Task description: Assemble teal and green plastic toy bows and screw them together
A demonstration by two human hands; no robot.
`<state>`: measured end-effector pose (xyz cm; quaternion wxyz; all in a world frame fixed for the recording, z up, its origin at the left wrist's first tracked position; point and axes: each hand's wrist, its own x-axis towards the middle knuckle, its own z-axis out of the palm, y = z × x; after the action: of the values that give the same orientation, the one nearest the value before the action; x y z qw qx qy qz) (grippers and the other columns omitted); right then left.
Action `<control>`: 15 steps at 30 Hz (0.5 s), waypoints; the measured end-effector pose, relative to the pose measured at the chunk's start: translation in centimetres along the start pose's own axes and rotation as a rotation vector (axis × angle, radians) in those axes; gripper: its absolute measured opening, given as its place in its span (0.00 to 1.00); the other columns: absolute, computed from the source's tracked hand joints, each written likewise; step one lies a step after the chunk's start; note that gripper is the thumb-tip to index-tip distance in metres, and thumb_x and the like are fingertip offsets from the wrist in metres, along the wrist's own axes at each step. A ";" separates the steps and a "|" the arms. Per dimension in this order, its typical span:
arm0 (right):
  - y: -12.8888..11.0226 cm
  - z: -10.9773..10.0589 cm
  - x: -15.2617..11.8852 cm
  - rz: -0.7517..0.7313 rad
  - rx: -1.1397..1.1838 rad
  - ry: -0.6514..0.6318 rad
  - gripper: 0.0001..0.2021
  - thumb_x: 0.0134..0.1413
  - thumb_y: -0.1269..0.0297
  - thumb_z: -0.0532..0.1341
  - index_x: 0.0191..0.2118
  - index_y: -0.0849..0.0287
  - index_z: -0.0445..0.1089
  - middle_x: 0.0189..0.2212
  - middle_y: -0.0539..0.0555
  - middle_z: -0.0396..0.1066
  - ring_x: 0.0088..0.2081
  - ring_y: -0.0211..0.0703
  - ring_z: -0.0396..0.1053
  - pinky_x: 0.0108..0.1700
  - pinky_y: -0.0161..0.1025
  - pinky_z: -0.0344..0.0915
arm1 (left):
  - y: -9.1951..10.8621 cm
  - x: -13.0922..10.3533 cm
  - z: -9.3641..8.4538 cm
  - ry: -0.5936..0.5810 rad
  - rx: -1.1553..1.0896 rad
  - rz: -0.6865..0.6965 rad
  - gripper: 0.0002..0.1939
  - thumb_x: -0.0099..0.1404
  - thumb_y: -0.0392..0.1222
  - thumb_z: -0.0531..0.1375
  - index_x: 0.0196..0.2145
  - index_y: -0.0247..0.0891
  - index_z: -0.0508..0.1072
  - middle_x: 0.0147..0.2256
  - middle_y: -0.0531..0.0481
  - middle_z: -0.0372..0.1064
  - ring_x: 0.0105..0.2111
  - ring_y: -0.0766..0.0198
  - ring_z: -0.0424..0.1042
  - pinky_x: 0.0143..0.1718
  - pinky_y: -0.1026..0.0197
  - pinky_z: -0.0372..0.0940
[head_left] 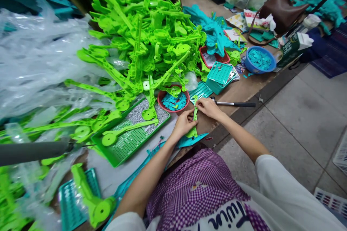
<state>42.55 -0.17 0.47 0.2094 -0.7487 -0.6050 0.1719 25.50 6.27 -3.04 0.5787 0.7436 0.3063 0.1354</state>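
Note:
A narrow lime-green plastic part [195,113] stands lengthwise between my hands near the table's front edge. My left hand [184,124] is closed on its left side at mid-length. At its upper end, my right hand [207,108] pinches with thumb and fingers; anything small between those fingertips is too small to make out. The part's wider lower end lies over a teal piece [192,140]. Just left of my hands is a red bowl [162,100] of small teal pieces. A hammer with a black handle [244,104] lies right of my right hand.
Lime-green parts [151,32] are heaped behind and left. A green tray [127,148] of small metal pieces sits left of my left hand. Teal trays [221,74], a blue bowl [251,66] and a brown bag [283,9] are at the back right. Plastic bags [48,65] cover the far left.

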 end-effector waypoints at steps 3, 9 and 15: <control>-0.1 -0.6 0.3 0.022 0.017 -0.049 0.05 0.61 0.69 0.59 0.38 0.61 0.72 0.37 0.55 0.76 0.38 0.41 0.70 0.39 0.35 0.57 | -0.1 0.0 0.0 -0.008 -0.008 -0.003 0.33 0.49 0.33 0.66 0.55 0.32 0.71 0.42 0.45 0.73 0.29 0.68 0.70 0.32 0.62 0.69; -0.2 -0.5 0.0 0.057 0.031 -0.015 0.05 0.62 0.68 0.59 0.38 0.59 0.72 0.35 0.53 0.76 0.38 0.41 0.71 0.38 0.35 0.57 | -0.1 0.0 0.1 -0.005 -0.037 0.008 0.32 0.49 0.32 0.66 0.55 0.34 0.71 0.42 0.47 0.74 0.30 0.68 0.70 0.33 0.64 0.69; -0.3 0.0 -0.4 0.068 0.021 0.027 0.05 0.62 0.67 0.59 0.38 0.58 0.72 0.37 0.53 0.76 0.38 0.41 0.71 0.39 0.36 0.58 | -0.3 0.1 0.1 0.010 -0.039 0.011 0.32 0.49 0.33 0.66 0.53 0.35 0.72 0.40 0.48 0.74 0.29 0.69 0.69 0.31 0.65 0.68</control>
<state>42.21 -0.49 0.61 0.2193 -0.7690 -0.5745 0.1749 25.51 6.26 -3.38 0.5907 0.7332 0.3024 0.1484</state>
